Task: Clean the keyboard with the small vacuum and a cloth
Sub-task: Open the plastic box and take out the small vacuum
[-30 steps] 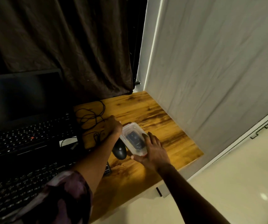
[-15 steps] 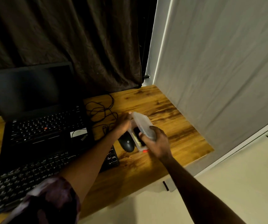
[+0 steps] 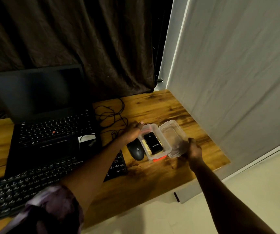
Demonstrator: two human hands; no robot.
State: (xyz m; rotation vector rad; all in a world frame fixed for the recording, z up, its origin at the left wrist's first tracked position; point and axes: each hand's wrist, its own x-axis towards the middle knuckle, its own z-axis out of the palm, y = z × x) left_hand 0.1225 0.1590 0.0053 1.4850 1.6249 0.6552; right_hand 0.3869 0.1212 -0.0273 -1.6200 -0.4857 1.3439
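Observation:
A clear plastic box (image 3: 165,144) lies open on the wooden desk (image 3: 152,174), right of the black mouse (image 3: 135,151). Inside it lies a small black device (image 3: 153,144), likely the small vacuum, on something yellowish. My left hand (image 3: 132,132) grips the box's far left corner. My right hand (image 3: 192,148) holds the clear lid (image 3: 173,137), swung over to the right of the box. The black external keyboard (image 3: 26,186) lies at the near left, partly under my left forearm. No cloth is clearly visible.
An open black laptop (image 3: 51,132) stands behind the keyboard. A tangled black cable (image 3: 112,115) lies behind the mouse. A grey fabric panel (image 3: 237,81) borders the desk on the right, a dark curtain (image 3: 68,39) at the back. The desk's right end drops off beyond the lid.
The box was shut a second ago. My right hand lifted the lid and swung it open to the right, exposing the black device, while my left hand stayed on the box.

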